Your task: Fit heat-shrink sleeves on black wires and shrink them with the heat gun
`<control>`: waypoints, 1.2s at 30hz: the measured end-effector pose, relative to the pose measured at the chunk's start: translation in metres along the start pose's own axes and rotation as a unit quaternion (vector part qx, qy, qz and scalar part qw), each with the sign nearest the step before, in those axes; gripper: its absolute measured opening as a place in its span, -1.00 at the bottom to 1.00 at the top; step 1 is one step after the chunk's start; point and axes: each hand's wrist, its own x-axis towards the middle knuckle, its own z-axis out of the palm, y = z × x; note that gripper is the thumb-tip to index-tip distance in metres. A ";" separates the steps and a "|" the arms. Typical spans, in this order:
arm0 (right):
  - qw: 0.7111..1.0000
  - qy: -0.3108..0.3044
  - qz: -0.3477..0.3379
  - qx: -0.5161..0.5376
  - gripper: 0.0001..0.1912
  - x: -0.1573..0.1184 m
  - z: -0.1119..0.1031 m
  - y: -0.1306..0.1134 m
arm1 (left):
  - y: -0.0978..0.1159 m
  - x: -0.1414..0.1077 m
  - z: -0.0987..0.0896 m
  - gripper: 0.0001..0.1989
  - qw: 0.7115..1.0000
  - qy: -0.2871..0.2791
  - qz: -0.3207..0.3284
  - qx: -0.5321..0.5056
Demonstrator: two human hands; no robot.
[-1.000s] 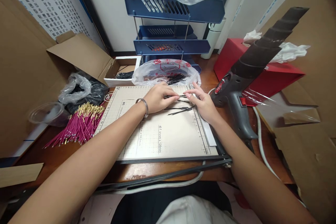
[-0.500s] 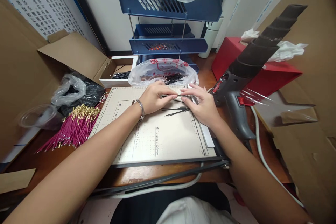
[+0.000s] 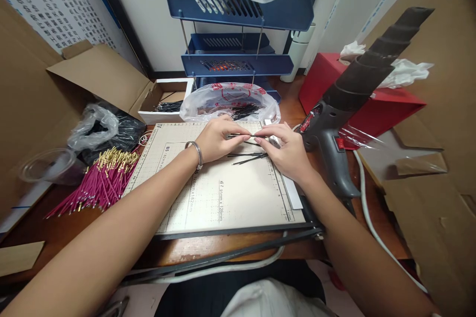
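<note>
Head view: pinching a thin black strand (image 3: 253, 135) above the far right part of the board (image 3: 238, 193). With left hand (image 3: 213, 138), gripping it between thumb and forefinger, other fingers curled behind. With right hand (image 3: 292, 156), pinching close beside, thumb and forefinger drawn together from a looser spread a moment ago. Probably means a firmer two-handed hold, good for fine fingertip work. Can't tell whether one strand or several, nor what lies hidden inside the fingers.

Also on the board, just nearer than both hands: loose strands (image 3: 251, 159), roughly side by side, not gripped. At the board's far edge, more black strands in a clear bag (image 3: 193, 109); beyond far left corner, some in an open box (image 3: 163, 118). Left of the board, purple wires (image 3: 100, 183) with gold ends, heaped, untouched. Right of the board, beyond right hand, heat gun (image 3: 334, 129), also untouched.
</note>
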 end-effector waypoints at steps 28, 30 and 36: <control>0.997 -0.006 -0.047 -0.058 -0.89 0.001 -0.002 -0.001 | -0.002 0.000 -0.001 -0.84 1.000 0.011 -0.027 -0.011; 0.997 -0.006 -0.045 -0.064 -0.90 0.001 -0.002 -0.001 | -0.003 0.000 -0.001 -0.84 1.000 0.011 -0.026 -0.009; 0.997 0.000 -0.043 -0.059 -0.91 0.001 -0.002 -0.002 | -0.003 0.000 -0.001 -0.85 1.000 0.009 -0.023 0.001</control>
